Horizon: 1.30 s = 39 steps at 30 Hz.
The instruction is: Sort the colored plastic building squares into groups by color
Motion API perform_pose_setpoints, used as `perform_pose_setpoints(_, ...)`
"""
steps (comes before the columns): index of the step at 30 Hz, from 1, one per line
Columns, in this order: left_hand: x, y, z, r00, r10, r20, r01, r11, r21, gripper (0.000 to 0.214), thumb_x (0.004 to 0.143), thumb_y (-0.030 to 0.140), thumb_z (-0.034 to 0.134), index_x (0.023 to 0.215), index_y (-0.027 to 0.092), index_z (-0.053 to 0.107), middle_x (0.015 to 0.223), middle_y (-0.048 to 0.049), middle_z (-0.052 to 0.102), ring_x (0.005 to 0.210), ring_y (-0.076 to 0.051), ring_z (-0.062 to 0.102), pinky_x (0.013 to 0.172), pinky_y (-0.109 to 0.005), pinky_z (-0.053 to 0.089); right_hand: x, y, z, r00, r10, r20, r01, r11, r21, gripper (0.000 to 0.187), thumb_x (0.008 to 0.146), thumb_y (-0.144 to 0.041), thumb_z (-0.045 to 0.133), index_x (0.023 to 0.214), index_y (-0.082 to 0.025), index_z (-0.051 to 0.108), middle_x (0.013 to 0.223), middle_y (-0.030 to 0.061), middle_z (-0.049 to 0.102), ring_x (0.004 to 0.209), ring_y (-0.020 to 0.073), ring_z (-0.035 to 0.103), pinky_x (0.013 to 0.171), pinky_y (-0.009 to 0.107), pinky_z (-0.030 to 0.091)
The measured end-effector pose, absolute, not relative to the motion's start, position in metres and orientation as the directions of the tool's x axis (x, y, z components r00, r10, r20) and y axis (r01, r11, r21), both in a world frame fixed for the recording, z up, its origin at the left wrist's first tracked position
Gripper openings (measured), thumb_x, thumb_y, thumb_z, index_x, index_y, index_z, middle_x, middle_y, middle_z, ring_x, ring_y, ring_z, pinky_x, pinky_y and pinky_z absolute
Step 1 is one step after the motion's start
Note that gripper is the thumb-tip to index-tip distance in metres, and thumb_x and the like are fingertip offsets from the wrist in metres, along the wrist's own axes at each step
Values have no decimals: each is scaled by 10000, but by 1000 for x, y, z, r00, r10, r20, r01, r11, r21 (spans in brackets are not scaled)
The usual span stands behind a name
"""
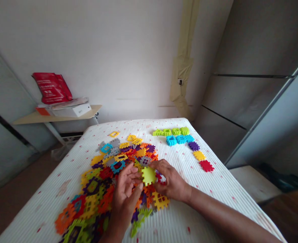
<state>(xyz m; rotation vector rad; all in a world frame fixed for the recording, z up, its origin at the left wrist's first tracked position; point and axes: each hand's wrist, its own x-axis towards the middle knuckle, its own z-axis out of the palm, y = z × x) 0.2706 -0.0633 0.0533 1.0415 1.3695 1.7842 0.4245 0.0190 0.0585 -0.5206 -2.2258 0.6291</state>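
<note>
A lime-green square interlocking tile (148, 176) with notched edges is pinched in the fingers of my right hand (171, 180). My left hand (127, 189) is just left of the tile, palm turned toward it, with loosely curled fingers apart and nothing visible in them. Whether its fingertips touch the tile I cannot tell. Below and around both hands spreads a heap of mixed interlocking tiles (106, 173) in orange, purple, yellow, grey, blue and red. A yellow window tile (161, 200) lies under my right hand, and a green piece (140, 221) lies nearer me.
At the table's far right are a row of green tiles (176, 131), blue tiles (181, 139), and single purple (194, 145), yellow (199, 155) and red (206, 165) tiles. A white quilted cloth (189, 209) covers the table. A side table (30, 117) holds a red bag (51, 88).
</note>
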Motion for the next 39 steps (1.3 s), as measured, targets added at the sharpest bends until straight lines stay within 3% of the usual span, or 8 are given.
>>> perform_pose_setpoints(6,257,-58,37,-435,888,146,3,-161,987,592,665,373,688,1203,234,483,964,-60,603,779,-165,602,702,-294,518,425,17,61,-694,426,580,124,865,-486,686,616,-44,550,1264,-238,436,1188,87,581,1053,224,529,897,394,429)
perform_pose_setpoints(14,264,-63,49,-398,917,35,-52,-61,997,559,678,382,655,1189,219,498,675,35,583,569,-117,552,587,-233,477,426,17,59,-706,409,578,109,870,-482,677,627,-38,537,1270,-233,447,1227,87,556,1058,211,518,902,391,426)
perform_pose_setpoints(18,264,-63,53,-429,902,44,-43,-69,997,577,660,363,676,1192,229,498,683,41,578,580,-105,540,585,-208,463,425,16,58,-632,501,590,187,839,-512,559,680,-181,630,1221,-212,490,1240,113,530,1098,234,495,907,396,429)
perform_pose_setpoints(21,262,-61,49,-469,881,56,-39,-83,996,577,650,374,684,1184,235,514,695,39,585,606,-109,557,602,-207,470,422,12,56,-573,599,560,282,786,-551,538,678,-348,692,1165,-192,525,1114,118,577,1018,248,526,851,397,457)
perform_pose_setpoints(25,261,-59,43,-447,891,77,-22,-97,995,598,640,379,698,1186,217,516,687,29,594,628,-122,576,613,-214,479,416,7,53,-536,644,546,350,758,-550,537,692,-444,688,1132,-177,535,1002,109,602,928,243,541,809,400,459)
perform_pose_setpoints(32,268,-60,50,-502,861,87,-15,-109,994,546,639,380,687,1140,213,550,663,32,593,611,-126,580,592,-213,481,409,-1,61,-550,624,555,408,781,-473,491,776,-427,603,1184,-166,518,1054,127,603,952,249,535,832,414,450)
perform_pose_setpoints(39,259,-58,36,-465,880,97,8,-106,994,564,636,388,703,1142,199,542,697,9,630,623,-133,600,602,-221,498,406,-3,58,-585,601,545,417,799,-433,503,768,-332,612,1224,-152,502,1146,134,582,1020,250,523,882,407,446)
